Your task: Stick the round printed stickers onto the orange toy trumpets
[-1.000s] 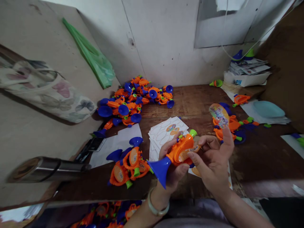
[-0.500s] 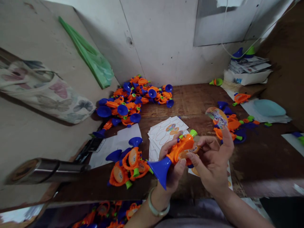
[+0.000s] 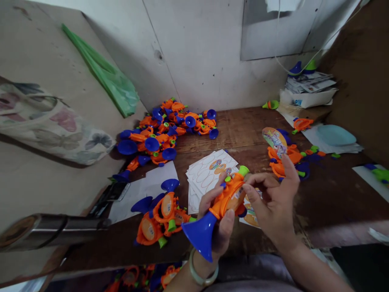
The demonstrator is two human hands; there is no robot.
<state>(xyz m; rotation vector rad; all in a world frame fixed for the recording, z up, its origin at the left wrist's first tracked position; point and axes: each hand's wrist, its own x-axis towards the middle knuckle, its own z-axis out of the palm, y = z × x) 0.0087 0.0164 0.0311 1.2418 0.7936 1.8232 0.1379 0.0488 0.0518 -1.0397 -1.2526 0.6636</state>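
My left hand (image 3: 220, 219) is wrapped round an orange toy trumpet (image 3: 228, 198) with a blue bell and green mouthpiece, tilted with its bell toward me. An oval sticker (image 3: 234, 202) lies on the trumpet's flat side, with my left thumb beside it. My right hand (image 3: 273, 202) pinches thumb and finger together at the sticker's far edge. Another oval sticker (image 3: 275, 142), printed in colour, clings to a raised fingertip of that hand. Under the hands lies a part-covered sticker sheet (image 3: 251, 217). Several stickered trumpets (image 3: 159, 217) lie to the left.
Behind is a heap of trumpets (image 3: 170, 129). Stacked sticker sheets (image 3: 202, 172) lie mid-table. A metal flask (image 3: 60, 231) stands at left. More trumpets (image 3: 285, 156), a light-blue dish (image 3: 336, 135) and a paper-filled box (image 3: 306, 97) are at right.
The sticker on the trumpet now lies flatter, and my right thumb has drawn back from its middle to its edge. The trumpet has shifted slightly left and down in view.
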